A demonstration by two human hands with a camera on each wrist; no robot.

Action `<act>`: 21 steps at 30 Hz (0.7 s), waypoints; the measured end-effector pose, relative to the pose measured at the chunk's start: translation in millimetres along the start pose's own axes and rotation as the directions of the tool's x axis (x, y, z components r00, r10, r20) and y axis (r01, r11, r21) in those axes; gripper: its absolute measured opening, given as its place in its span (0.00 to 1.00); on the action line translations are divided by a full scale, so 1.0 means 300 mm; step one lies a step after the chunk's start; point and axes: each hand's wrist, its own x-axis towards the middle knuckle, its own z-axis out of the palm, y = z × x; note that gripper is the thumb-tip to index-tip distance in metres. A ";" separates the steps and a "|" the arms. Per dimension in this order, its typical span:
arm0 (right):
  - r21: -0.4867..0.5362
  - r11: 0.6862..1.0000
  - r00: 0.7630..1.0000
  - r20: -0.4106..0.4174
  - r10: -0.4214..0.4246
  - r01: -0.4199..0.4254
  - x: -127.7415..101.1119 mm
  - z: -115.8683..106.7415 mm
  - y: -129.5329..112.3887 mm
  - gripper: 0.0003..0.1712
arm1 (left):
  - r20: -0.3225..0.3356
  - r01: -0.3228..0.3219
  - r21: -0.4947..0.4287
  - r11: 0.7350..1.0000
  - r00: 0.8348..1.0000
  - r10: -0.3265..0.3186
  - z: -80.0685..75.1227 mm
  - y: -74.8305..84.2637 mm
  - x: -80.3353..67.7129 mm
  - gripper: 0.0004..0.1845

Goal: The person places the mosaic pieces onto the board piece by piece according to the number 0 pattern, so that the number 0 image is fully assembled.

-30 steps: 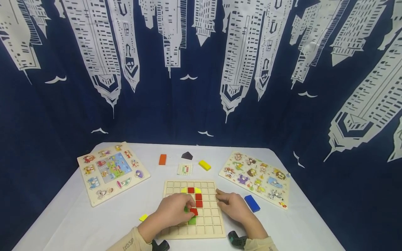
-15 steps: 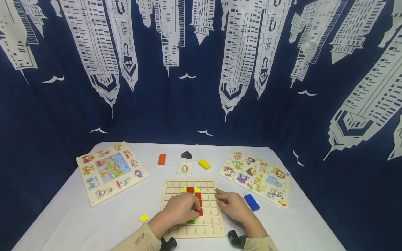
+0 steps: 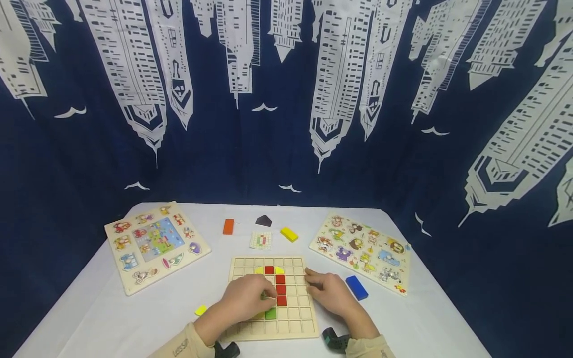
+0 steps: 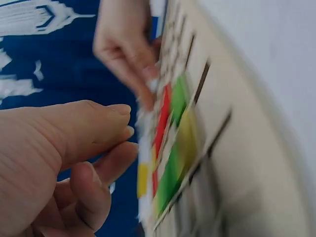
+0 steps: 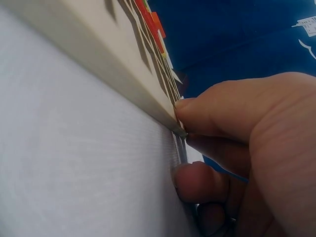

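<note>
A wooden grid board (image 3: 295, 325) lies on the white table with a red column of tiles (image 3: 280, 289), another red tile between two yellow ones, and a green tile (image 3: 270, 313) below. My left hand (image 3: 246, 298) is over the left middle of the board, its fingers loosely bent with nothing between them in the left wrist view. Beneath it, green and yellow pieces (image 4: 185, 143) sit in the grid, blurred. My right hand (image 3: 331, 293) rests at the board's right edge, thumb and fingertips touching it. A yellow curved piece (image 3: 201, 311) lies left of the board.
Behind the board are a small pattern card (image 3: 260, 240), an orange block (image 3: 228, 226), a dark pentagon (image 3: 263, 220) and a yellow block (image 3: 289, 233). A blue block (image 3: 356, 288) lies by my right hand. Picture puzzles stand left (image 3: 130, 288) and right (image 3: 324, 223).
My left hand set the lowest red tile into the column, let go of it, and drew back left. My right hand has stayed at the board's edge.
</note>
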 end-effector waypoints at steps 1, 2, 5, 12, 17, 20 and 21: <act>-0.003 1.000 1.000 -0.004 0.000 0.000 0.001 0.001 -0.004 0.19 | -0.013 0.012 -0.007 1.000 1.000 -0.013 -0.023 -0.014 -0.020 0.04; -0.005 1.000 1.000 -0.007 0.004 -0.004 0.002 0.001 -0.007 0.19 | -0.027 0.034 -0.016 0.999 0.999 -0.034 -0.048 -0.030 -0.042 0.05; -0.012 1.000 1.000 -0.015 0.014 -0.014 0.004 0.002 -0.015 0.19 | -0.061 0.157 -0.045 0.987 0.985 -0.160 -0.125 -0.092 -0.105 0.06; 0.007 1.000 0.999 -0.007 0.031 -0.031 0.005 -0.004 -0.018 0.19 | -0.091 0.429 -0.152 0.890 0.891 -0.445 -0.203 -0.291 -0.225 0.06; -0.003 1.000 0.999 -0.019 0.028 -0.028 0.004 -0.002 -0.012 0.18 | -0.016 0.434 -0.196 0.879 0.895 -0.445 -0.198 -0.363 -0.278 0.11; -0.001 1.000 0.999 -0.017 0.027 -0.027 0.003 0.002 -0.011 0.18 | 0.034 0.377 -0.181 0.908 0.925 -0.378 -0.193 -0.388 -0.290 0.18; -0.002 1.000 1.000 -0.014 0.025 -0.026 0.003 0.004 -0.011 0.19 | 0.049 0.359 -0.177 0.916 0.933 -0.356 -0.192 -0.393 -0.292 0.19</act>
